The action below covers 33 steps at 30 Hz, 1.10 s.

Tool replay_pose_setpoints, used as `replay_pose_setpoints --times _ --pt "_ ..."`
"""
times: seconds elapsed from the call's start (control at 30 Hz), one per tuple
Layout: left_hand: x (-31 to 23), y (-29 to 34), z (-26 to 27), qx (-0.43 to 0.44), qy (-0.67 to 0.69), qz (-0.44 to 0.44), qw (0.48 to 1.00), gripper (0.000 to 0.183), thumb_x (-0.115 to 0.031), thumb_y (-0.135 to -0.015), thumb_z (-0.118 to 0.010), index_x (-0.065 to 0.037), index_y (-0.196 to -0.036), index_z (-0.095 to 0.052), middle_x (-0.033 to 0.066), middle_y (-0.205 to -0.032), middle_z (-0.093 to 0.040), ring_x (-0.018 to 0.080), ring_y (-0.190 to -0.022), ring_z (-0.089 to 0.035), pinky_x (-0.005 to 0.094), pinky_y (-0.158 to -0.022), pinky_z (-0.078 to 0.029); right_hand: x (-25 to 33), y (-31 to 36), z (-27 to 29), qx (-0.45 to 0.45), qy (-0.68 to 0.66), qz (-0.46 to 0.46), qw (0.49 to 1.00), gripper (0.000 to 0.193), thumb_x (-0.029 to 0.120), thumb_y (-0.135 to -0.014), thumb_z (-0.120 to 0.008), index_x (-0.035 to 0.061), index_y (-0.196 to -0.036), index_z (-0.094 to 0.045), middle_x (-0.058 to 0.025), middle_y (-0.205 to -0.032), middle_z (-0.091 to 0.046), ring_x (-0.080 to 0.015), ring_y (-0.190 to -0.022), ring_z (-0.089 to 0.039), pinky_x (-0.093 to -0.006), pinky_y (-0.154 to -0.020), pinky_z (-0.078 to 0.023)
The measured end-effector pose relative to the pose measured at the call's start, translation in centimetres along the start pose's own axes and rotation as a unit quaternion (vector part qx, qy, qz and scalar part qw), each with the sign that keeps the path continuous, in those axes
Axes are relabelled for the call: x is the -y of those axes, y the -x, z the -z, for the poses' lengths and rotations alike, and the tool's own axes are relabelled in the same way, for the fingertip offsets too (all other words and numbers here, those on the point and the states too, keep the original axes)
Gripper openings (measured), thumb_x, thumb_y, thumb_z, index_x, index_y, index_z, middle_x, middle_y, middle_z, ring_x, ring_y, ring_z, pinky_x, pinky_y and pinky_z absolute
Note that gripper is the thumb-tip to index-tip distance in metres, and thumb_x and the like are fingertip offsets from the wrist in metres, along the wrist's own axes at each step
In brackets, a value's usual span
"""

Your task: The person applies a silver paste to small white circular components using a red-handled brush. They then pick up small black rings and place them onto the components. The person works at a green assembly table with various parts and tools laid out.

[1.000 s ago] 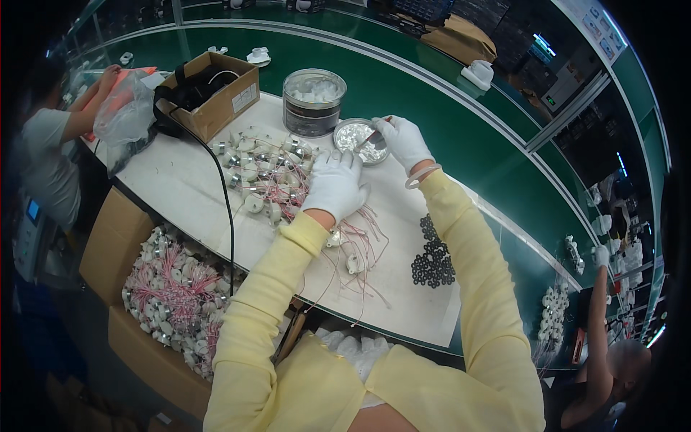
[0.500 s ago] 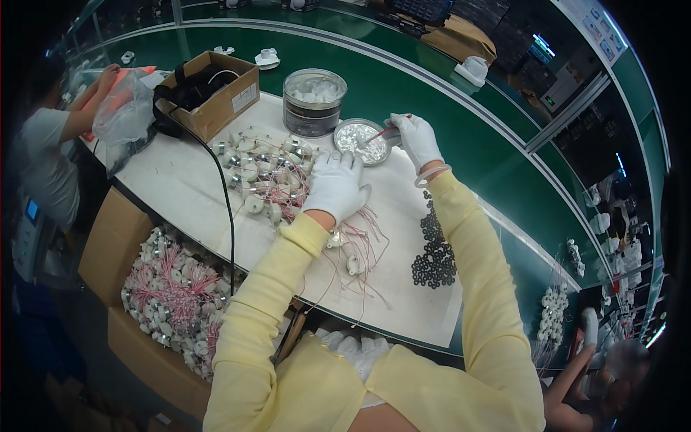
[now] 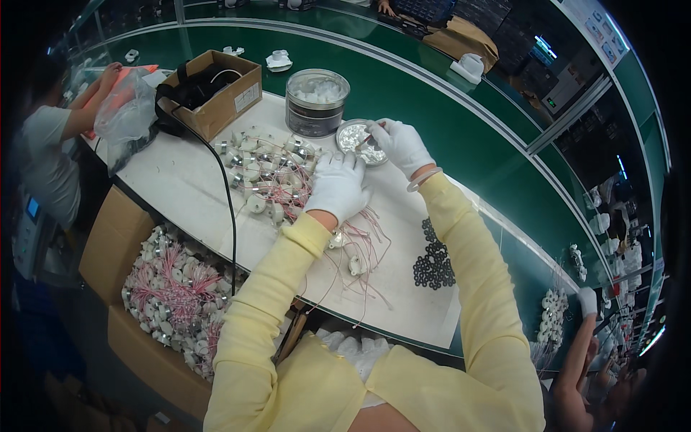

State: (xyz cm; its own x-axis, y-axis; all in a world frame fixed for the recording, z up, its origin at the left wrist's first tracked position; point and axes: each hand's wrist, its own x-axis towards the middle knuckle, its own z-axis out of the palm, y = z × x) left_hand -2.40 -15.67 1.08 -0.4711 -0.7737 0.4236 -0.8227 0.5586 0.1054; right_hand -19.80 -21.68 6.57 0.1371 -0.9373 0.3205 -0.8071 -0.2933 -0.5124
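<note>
My left hand (image 3: 337,189), in a white glove, lies over the right edge of a pile of white round parts with silver bands and pink wires (image 3: 270,169). Its fingers stretch forward with nothing visible gripped; what lies under the palm is hidden. In my gloved right hand (image 3: 403,146) a thin reddish stick (image 3: 367,138) is pinched, slanting down over a shallow round dish (image 3: 341,147) smeared with shiny white paste. The stick's tip is too small to make out. One loose white part (image 3: 354,265) with wires sits nearer to me.
A grey tin (image 3: 314,119) with white stuff inside stands behind the dish. Small black rings (image 3: 433,263) lie beside my right forearm. A cardboard box (image 3: 237,101) and black cable (image 3: 229,216) are left; a larger box (image 3: 129,338) of wired parts sits below. Co-workers are at both sides.
My right hand has moved left and slightly down with the stick, closer over the dish. My left hand stays almost in place. The co-worker's gloved hand at the right has risen.
</note>
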Motion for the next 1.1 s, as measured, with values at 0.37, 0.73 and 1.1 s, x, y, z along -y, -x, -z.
replay_pose_setpoints --times 0.37,0.73,1.1 --pt "0.0 0.0 -0.1 -0.002 -0.005 -0.001 1.000 0.058 -0.047 -0.086 -0.064 -0.004 -0.126 -0.062 0.0156 -0.121 -0.064 0.0311 -0.115 -0.060 0.0487 -0.109 -0.036 0.1 0.1 0.7 0.004 0.054 -0.011 0.998 0.039 0.035 -0.101 -0.058 -0.0010 -0.101 -0.073 -0.0189 -0.080 -0.073 -0.0315 -0.073 -0.071 -0.0356 -0.069 -0.054" --pt "-0.2 -0.3 0.3 0.044 -0.002 0.005 0.999 0.062 -0.049 -0.087 -0.063 -0.004 -0.129 -0.062 0.0139 -0.125 -0.063 0.0289 -0.123 -0.055 0.0451 -0.110 -0.032 0.0 -0.4 0.4 0.003 -0.064 -0.039 0.997 0.042 0.038 -0.099 -0.053 0.0013 -0.098 -0.074 -0.0239 -0.088 -0.072 -0.0435 -0.087 -0.069 -0.0446 -0.080 -0.055" --pt "0.1 0.0 -0.2 -0.007 0.002 -0.001 1.000 0.056 -0.045 -0.085 -0.065 -0.005 -0.124 -0.062 0.0148 -0.118 -0.064 0.0309 -0.114 -0.060 0.0485 -0.108 -0.036 -0.1 -0.6 1.9 0.030 0.029 -0.051 0.998 0.039 0.034 -0.096 -0.053 0.0016 -0.100 -0.074 -0.0243 -0.092 -0.072 -0.0433 -0.091 -0.068 -0.0443 -0.083 -0.054"
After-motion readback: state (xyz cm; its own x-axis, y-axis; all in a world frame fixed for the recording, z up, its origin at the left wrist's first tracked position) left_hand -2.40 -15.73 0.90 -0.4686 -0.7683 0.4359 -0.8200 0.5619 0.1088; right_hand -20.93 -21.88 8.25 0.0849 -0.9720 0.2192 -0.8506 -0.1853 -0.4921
